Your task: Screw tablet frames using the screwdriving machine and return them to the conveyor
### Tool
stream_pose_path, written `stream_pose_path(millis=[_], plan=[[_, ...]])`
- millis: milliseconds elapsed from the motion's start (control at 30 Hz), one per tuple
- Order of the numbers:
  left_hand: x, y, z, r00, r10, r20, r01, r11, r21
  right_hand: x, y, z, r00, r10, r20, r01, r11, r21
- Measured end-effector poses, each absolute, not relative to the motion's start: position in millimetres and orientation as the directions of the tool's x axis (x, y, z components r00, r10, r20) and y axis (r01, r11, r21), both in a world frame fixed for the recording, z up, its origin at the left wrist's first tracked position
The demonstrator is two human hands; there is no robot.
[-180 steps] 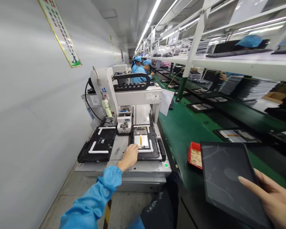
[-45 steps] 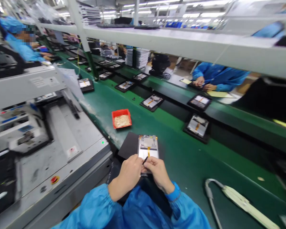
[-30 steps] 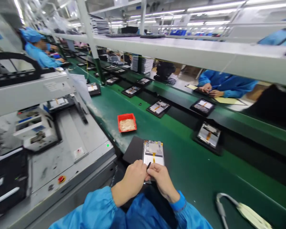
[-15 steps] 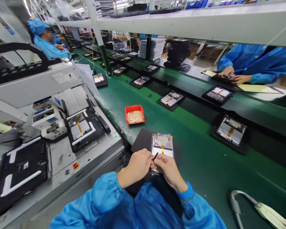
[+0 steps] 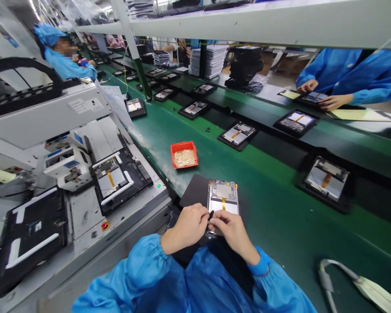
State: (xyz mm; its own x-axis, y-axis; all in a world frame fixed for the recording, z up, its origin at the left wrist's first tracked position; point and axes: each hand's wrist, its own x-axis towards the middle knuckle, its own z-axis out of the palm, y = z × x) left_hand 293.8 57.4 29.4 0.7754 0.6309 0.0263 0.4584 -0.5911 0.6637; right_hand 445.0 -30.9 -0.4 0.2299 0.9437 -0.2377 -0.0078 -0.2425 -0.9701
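A long green table (image 5: 273, 234) runs through a busy workroom. On it is one red box (image 5: 182, 147). Two black trays (image 5: 48, 208) sit on the gray machine (image 5: 83, 213). Near the table's close edge, one open tablet (image 5: 223, 191) points its long way away from the person. Above it, the left hand (image 5: 188, 224) and right hand (image 5: 233, 229) pinch one small black piece (image 5: 211, 215).

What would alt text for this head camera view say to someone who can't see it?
A person's left hand and right hand meet at a small black piece over an open device at a green bench. Beyond sits a red tray of pale bits; a machine stands left, more open devices lie ahead.
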Motion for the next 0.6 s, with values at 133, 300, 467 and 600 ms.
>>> stream_pose_path(millis=[133, 300, 467, 600], plan=[[296.3, 58.0, 28.0, 0.772, 0.636, 0.027, 0.462, -0.589, 0.663, 446.3, -29.7, -4.5, 0.202, 0.947, -0.249, -0.065, -0.241, -0.968], [299.2, 58.7, 28.6, 0.748, 0.664, 0.015, 0.463, -0.537, 0.705, 446.4, -28.2, -6.5, 0.211, 0.943, -0.258, -0.12, -0.237, -0.964], [299.2, 61.5, 28.6, 0.73, 0.683, -0.003, 0.42, -0.446, 0.79, 447.5, -27.5, -7.7, 0.209, 0.944, -0.256, -0.142, -0.23, -0.963], [297.0, 63.2, 28.1, 0.722, 0.692, -0.01, 0.415, -0.421, 0.807, 447.1, -25.1, -5.1, 0.229, 0.935, -0.272, -0.149, -0.243, -0.959]])
